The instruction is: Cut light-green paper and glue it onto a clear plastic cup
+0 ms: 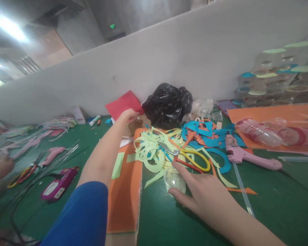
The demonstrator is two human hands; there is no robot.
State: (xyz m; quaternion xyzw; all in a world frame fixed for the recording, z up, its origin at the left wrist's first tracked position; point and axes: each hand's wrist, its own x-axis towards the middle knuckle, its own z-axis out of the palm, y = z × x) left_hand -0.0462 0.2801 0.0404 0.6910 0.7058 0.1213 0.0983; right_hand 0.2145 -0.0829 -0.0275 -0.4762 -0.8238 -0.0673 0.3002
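My left hand [130, 115] reaches far forward to the back of the table, beside a red sheet [124, 104] and over a brown box [136, 126]. Its fingers are mostly hidden, so what they touch does not show. Nearer to me, my right hand [195, 188] has thumb and forefinger around a small clear round plastic piece [175, 181] on the green table. Just beyond it, scissors [192, 160] with yellow and red handles lie on light-green paper scraps [152, 150]. An orange sheet [125, 205] lies under my left forearm.
Behind the scraps sits a black plastic bag [168, 104] against a grey partition [169, 51]. A pink glue gun [254, 159] and plastic bottles [272, 133] are at right. Another person's hand [0, 169], a purple device [59, 184] and a second glue gun [51, 155] are at left.
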